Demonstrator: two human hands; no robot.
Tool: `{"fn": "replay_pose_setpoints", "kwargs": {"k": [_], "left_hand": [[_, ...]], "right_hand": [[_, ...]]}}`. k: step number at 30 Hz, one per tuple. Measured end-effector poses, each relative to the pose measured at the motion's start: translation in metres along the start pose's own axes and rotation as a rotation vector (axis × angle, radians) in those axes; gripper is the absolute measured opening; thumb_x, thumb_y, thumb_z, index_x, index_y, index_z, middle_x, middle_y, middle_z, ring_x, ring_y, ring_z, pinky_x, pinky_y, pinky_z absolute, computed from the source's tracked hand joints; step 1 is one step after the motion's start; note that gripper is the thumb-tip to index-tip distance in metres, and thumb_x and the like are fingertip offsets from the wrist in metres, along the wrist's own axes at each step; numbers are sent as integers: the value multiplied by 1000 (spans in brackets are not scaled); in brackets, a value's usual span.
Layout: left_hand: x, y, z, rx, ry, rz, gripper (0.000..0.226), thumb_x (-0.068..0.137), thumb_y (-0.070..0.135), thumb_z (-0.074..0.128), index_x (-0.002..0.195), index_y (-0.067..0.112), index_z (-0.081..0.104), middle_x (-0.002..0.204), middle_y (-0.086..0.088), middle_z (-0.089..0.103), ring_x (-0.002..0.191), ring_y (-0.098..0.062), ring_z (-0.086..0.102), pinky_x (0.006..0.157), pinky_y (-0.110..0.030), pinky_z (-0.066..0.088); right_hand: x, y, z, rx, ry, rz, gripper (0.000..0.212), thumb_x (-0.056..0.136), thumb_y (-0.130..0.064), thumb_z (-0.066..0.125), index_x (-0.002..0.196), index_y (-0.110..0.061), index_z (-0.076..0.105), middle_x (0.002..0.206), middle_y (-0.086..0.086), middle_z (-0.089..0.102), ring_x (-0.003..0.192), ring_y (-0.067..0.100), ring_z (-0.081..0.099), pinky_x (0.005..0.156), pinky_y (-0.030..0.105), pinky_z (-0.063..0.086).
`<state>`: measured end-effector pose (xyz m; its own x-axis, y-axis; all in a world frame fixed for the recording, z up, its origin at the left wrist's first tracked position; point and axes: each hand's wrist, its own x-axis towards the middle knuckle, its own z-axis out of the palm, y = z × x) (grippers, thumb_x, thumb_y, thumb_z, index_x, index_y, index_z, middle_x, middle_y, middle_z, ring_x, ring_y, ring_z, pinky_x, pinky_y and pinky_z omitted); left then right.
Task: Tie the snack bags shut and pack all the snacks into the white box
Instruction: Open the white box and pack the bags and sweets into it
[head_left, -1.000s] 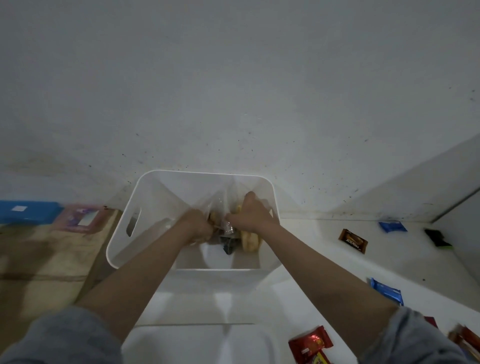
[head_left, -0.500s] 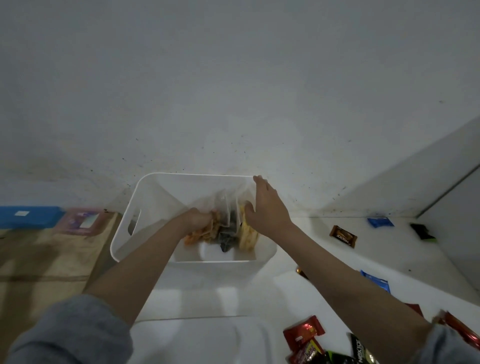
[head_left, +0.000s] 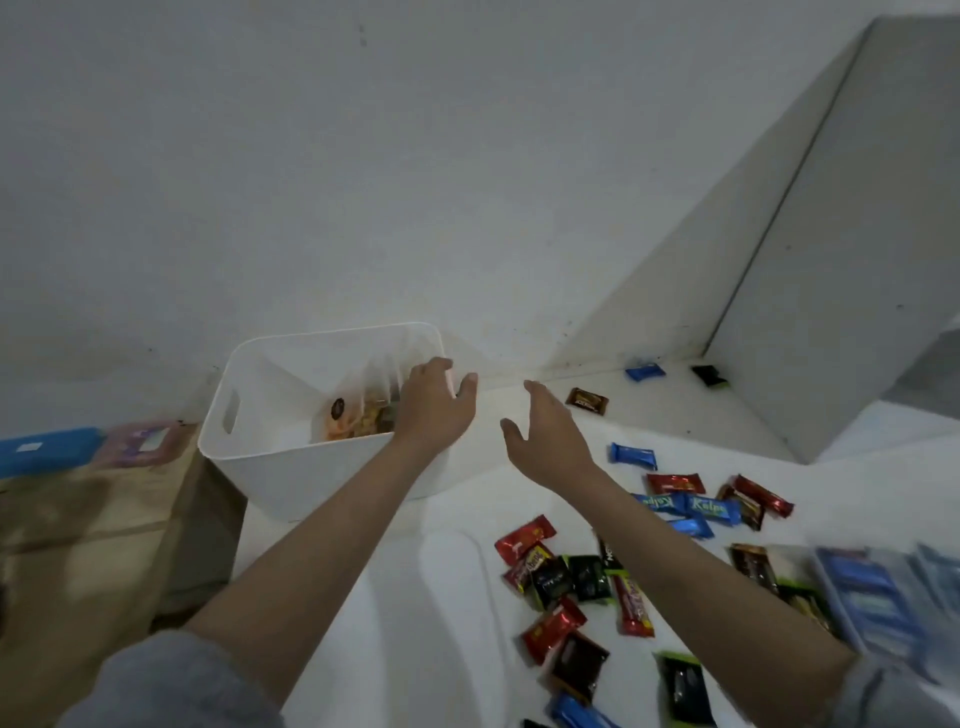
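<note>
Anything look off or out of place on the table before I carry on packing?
Nothing damaged or spilled. Snack bags sit inside the white box, but many wrapped candies lie loose on the white table, and a brown one, a blue one and a black one lie far back near the wall.

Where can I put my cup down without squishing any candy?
Bare tabletop lies between the white box and the candy pile. Another patch sits behind the brown candy by the wall. The right side is crowded.
</note>
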<state>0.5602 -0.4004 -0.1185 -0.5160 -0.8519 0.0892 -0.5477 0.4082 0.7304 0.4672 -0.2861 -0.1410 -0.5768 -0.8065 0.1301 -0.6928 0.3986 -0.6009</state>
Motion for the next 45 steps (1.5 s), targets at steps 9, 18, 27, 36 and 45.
{"fn": "replay_pose_setpoints", "kwargs": {"k": [9, 18, 27, 36, 45], "left_hand": [[-100, 49, 122, -61, -310, -9, 42, 93, 42, 48, 122, 11, 49, 126, -10, 52, 116, -26, 50, 94, -36, 43], [-169, 124, 282, -112, -629, -187, 50, 93, 42, 51, 131, 12, 42, 126, -8, 56, 112, -21, 55, 83, -26, 42], [-211, 182, 405, -52, -754, -262, 40, 90, 40, 55, 116, 12, 42, 111, -4, 56, 98, -18, 57, 80, -32, 50], [-219, 185, 430, 39, -669, -284, 24, 94, 33, 54, 99, 12, 42, 96, -3, 51, 85, -16, 52, 66, -26, 40], [-218, 184, 431, 93, -656, -271, 26, 92, 36, 55, 97, 11, 46, 95, -4, 55, 85, -18, 55, 68, -30, 46]], "right_hand": [[-102, 131, -51, 61, 68, 305, 53, 92, -25, 55, 137, -2, 39, 134, 14, 49, 126, 29, 45, 103, 39, 40], [-165, 300, -140, -68, 230, 587, 48, 86, -22, 60, 128, -1, 49, 127, 17, 54, 120, 32, 47, 101, 40, 38], [-213, 454, -219, -94, 374, 1152, 62, 79, -33, 66, 129, -3, 43, 132, 23, 46, 125, 42, 39, 106, 54, 27], [-225, 497, -223, 246, 299, 1089, 30, 90, -23, 54, 109, -1, 45, 93, 16, 61, 75, 30, 54, 60, 33, 38], [-229, 502, -253, 315, 388, 1001, 8, 91, -14, 50, 91, -8, 56, 90, 12, 63, 80, 28, 57, 65, 33, 45]]}}
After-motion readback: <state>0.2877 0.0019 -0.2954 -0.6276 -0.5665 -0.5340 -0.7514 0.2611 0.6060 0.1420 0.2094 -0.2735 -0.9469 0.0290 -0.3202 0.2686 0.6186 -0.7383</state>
